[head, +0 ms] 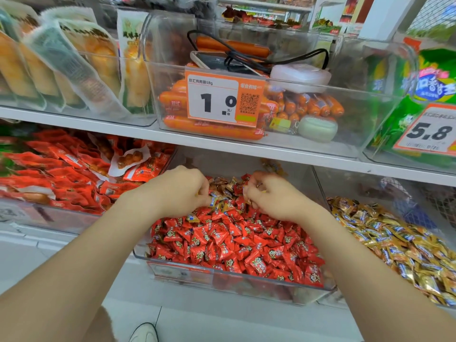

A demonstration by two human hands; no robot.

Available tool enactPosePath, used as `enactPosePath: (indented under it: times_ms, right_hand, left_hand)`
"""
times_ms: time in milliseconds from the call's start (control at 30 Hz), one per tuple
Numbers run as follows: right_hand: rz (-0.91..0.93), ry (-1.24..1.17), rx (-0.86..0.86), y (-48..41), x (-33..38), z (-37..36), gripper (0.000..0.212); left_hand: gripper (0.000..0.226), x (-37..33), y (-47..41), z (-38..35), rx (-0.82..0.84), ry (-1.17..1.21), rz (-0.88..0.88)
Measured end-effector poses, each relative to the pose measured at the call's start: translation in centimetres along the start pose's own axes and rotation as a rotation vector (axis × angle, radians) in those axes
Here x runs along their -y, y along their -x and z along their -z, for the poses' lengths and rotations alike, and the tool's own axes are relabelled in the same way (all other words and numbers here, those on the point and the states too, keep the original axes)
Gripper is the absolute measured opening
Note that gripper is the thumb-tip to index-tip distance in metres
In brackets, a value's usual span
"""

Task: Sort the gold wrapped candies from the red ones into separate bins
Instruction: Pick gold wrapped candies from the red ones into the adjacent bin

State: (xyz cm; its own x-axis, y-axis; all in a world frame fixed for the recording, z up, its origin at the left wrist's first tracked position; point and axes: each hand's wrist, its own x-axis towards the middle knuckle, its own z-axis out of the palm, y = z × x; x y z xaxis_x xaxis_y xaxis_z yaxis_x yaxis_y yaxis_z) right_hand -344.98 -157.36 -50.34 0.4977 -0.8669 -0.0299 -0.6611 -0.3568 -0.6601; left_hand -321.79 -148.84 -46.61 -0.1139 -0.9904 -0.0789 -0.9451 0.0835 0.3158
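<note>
A clear bin (237, 286) on the lower shelf is full of red wrapped candies (237, 243), with several gold wrapped candies (223, 185) mixed in at its back. My left hand (182, 191) is deep in this bin, fingers curled and pinching a gold candy (214, 200). My right hand (270, 196) is beside it, fingers curled round gold candies. The neighbouring bin (330, 303) on the right holds a heap of gold wrapped candies (399, 240).
A bin of red snack packets (66, 174) sits to the left. The shelf above (148, 134) carries a bin of orange sausages (209, 127) with a price tag (223, 98), a phone and cable. Green packets (429, 77) stand at upper right. My shoe (144, 333) shows below.
</note>
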Motion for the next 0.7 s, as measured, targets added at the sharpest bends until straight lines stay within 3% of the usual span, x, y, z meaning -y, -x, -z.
enactPosePath:
  times_ms: [100,300,400,533,700]
  right_hand:
    - [-0.043,-0.141,0.013,0.3,0.3,-0.1,0.013]
    - [-0.053,-0.158,-0.068,0.6,1.5,-0.4,0.015]
    - [-0.044,0.022,-0.097,0.6,1.6,-0.8,0.014]
    - [0.002,0.44,-0.075,0.0,0.8,-1.7,0.021]
    - [0.094,0.447,0.132,-0.9,0.4,-2.6,0.032]
  left_hand:
    - [0.033,-0.1,0.9,0.3,0.052,-0.057,0.053]
    - [0.047,-0.5,1.8,0.1,0.145,-0.188,0.13]
    - [0.042,-0.2,1.4,-0.3,0.128,-0.232,0.121]
    - [0.025,0.2,0.8,-0.7,0.067,-0.117,0.028]
    - [0.033,-0.4,-0.1,-0.5,-0.125,-0.006,0.034]
